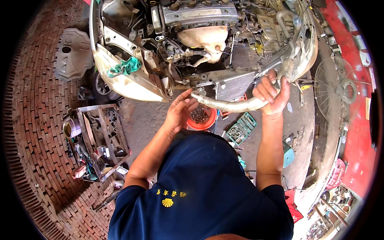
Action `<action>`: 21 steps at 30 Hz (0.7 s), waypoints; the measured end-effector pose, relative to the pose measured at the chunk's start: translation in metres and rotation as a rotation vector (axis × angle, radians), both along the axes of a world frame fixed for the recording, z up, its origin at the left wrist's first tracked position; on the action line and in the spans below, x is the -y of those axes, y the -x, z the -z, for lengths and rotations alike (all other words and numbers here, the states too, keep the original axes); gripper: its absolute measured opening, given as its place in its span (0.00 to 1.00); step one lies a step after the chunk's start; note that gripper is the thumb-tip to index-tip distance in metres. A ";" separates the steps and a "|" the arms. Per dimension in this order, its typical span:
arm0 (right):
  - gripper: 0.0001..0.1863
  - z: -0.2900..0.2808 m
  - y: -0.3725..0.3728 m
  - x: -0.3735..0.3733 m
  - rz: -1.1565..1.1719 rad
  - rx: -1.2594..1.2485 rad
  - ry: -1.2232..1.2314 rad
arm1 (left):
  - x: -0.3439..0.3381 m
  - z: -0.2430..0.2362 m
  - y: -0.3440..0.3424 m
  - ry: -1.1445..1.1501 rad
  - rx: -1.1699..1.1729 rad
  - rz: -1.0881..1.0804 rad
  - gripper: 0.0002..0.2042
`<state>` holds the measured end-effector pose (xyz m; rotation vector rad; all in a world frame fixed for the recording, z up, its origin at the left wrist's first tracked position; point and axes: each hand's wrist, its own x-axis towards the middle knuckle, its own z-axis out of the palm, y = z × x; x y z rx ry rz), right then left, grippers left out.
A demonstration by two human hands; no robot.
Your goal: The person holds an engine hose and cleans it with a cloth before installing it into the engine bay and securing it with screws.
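A silver-grey corrugated flexible hose spans the space between my hands, in front of an open car engine bay. My right hand is closed round its right part, where it bends upward past my fingers. At the other end of the hose is my left hand, its fingers stretched out and apart beside the narrow tip. The fingertips look to touch that tip, but no grip shows. Beyond the hose are the engine, a tan heat shield and a radiator at the car's front.
Below the hose stands a red basin of small metal parts, beside a green socket set case. A crate of parts is at left. A green rag lies on the bumper. A fan stands at right.
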<state>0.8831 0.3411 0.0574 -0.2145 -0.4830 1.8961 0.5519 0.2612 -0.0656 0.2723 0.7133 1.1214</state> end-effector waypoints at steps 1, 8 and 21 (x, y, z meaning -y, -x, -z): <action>0.21 0.000 0.004 0.002 -0.039 0.108 -0.100 | 0.002 0.003 -0.006 0.018 0.013 0.000 0.31; 0.13 0.004 0.039 0.004 0.441 1.054 0.014 | 0.015 0.016 -0.018 0.054 -0.126 0.095 0.29; 0.24 -0.042 -0.012 -0.141 0.470 0.704 -0.320 | 0.033 0.046 -0.005 0.215 -0.244 -0.026 0.23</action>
